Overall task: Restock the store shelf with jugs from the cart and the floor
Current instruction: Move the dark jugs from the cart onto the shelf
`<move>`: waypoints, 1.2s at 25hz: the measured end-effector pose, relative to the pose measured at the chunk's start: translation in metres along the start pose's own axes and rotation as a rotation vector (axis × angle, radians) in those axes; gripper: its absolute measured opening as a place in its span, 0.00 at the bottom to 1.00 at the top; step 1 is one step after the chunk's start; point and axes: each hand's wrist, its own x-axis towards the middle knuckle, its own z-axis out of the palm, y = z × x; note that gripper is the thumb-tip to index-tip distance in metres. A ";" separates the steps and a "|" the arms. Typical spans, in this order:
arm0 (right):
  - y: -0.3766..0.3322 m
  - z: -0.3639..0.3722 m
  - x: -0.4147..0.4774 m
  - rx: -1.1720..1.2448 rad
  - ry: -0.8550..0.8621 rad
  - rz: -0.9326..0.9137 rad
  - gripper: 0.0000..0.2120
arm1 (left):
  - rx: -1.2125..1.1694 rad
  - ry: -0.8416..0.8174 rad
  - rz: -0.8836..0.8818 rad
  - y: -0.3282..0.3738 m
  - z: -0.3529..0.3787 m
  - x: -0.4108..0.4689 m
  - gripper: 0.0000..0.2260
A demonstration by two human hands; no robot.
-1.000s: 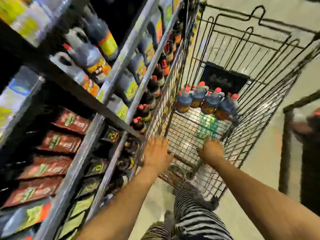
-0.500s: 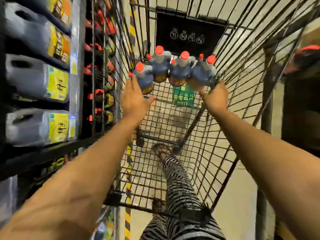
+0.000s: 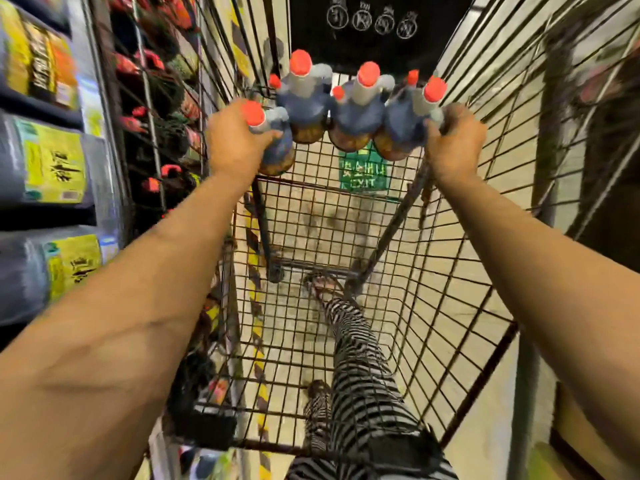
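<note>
Several dark jugs with red caps stand in a row at the far end of the wire cart [image 3: 450, 306]. My left hand [image 3: 235, 140] is closed around the leftmost jug [image 3: 277, 150], just below its cap. My right hand [image 3: 453, 140] grips the rightmost jug [image 3: 401, 129] at its handle side. Two more jugs [image 3: 304, 105] [image 3: 356, 116] stand between them, untouched. Both arms reach deep into the cart from the near end.
The store shelf [image 3: 52, 168] on the left holds large grey jugs with yellow labels and, further along, red-capped jugs [image 3: 152, 119]. A green sign [image 3: 363, 174] shows through the cart floor. My striped trouser leg [image 3: 360, 375] is below the cart.
Both hands have moved forward from the cart's near rim to the row of jugs and closed on the two outer ones. The view has tilted down into the cart.
</note>
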 end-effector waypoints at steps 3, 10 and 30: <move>-0.005 0.003 -0.023 -0.010 0.021 -0.030 0.12 | 0.135 -0.024 0.020 -0.002 -0.009 -0.014 0.18; -0.003 -0.019 -0.128 -0.055 -0.014 -0.124 0.09 | 0.007 0.024 -0.095 -0.001 -0.051 -0.129 0.18; -0.113 -0.212 -0.460 0.064 -0.271 -1.050 0.19 | -0.059 0.728 -0.070 -0.034 -0.309 -0.585 0.14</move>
